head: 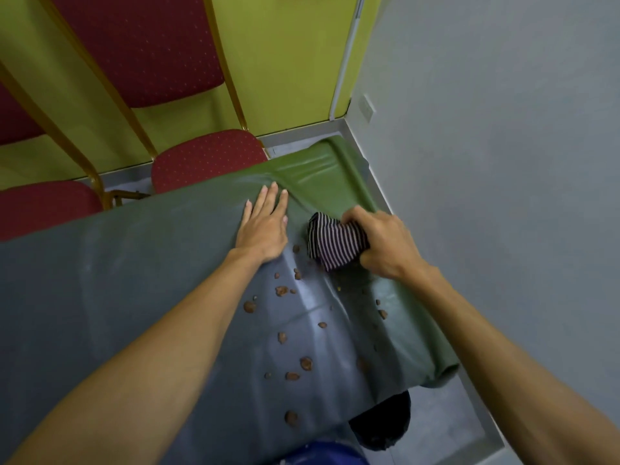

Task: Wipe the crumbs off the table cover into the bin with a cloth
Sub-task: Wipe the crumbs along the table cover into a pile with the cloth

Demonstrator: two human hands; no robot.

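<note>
A grey-green table cover point(117, 283) spans the table and hangs over its right edge. Several brown crumbs point(306, 363) lie scattered across the cover's right part, from near the hands down to the front. My right hand point(385, 245) grips a bunched black-and-white striped cloth point(333, 245) that rests on the cover near the right edge. Just left of the cloth, my left hand point(265, 226) presses flat on the cover with straight fingers. A dark bin point(385, 427) with a black liner shows below the cover's front right corner, mostly hidden by the cover.
Red padded chairs point(208, 156) with gold frames stand behind the table against a yellow-green wall. A grey wall point(503, 129) runs close along the right side. A blue object point(322, 454) shows at the bottom edge beside the bin.
</note>
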